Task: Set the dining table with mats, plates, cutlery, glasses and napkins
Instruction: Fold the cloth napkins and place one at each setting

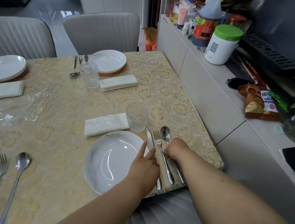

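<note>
A white plate (111, 162) lies at the near right place on the gold-patterned table (59, 105). To its right lie a knife (149, 137), a fork (157, 139) and a spoon (165, 133). My left hand (145, 168) lies over the knife's handle, thumb against it and index finger pointing out over the plate's rim. My right hand (174, 148) is curled over the spoon's neck, fingertips touching the fork. A glass (137, 117) and a folded white napkin (106, 124) sit behind the plate.
Two far places have plates (108, 60) (4, 67), napkins (118, 82), a glass (89, 74) and cutlery (75, 67). Loose cutlery (17, 170) lies at the near left. Grey chairs (102, 30) stand behind. A cluttered sideboard (216, 85) runs along the right edge.
</note>
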A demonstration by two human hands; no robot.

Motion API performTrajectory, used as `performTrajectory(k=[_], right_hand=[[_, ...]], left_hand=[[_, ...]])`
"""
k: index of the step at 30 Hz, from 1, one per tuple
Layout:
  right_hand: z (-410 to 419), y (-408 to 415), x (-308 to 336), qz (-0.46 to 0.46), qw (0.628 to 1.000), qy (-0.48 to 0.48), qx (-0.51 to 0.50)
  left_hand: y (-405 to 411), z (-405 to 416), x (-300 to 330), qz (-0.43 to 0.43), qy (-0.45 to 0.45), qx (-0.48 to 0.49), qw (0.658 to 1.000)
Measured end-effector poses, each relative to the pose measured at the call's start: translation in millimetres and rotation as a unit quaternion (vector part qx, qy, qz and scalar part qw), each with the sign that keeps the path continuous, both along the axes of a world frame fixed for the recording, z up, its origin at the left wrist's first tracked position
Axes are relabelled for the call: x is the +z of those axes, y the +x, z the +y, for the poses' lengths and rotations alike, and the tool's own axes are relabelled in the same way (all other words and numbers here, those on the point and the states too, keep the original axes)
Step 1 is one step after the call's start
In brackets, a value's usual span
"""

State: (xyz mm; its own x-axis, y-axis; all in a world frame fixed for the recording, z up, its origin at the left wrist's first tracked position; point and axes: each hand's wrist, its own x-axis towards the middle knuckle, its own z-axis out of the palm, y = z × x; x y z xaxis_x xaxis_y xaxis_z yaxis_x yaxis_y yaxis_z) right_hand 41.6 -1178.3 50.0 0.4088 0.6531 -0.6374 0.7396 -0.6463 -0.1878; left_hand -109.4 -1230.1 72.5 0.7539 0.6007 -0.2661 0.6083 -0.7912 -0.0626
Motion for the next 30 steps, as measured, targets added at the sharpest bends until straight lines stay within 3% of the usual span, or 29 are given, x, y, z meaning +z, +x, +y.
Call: performTrajectory(k=[6, 11, 19, 24, 30], right_hand=[[-2, -1, 0, 0.076, 0.995, 0.016, -0.067], [-3, -3, 11, 0.155, 0.981, -0.028, -0.115], [-8, -4, 13, 0.168, 0.973, -0.002, -0.158], [-10, 7, 26, -0.012, 0.994, 0.05, -0.092], [-7, 11, 21, -0.035, 0.995, 0.012, -0.09]], left_hand=[[-4, 4, -4, 0.013, 0.032, -0.029, 0.999], [-3, 4, -4, -0.061, 0.044, -0.038, 0.996], [-2, 9, -15, -0.038, 0.072, -0.033, 0.996], [0, 14, -20, -0.033, 0.04, 0.002, 0.999], [14, 11, -18, -0.043, 0.026, 0.017, 0.999]])
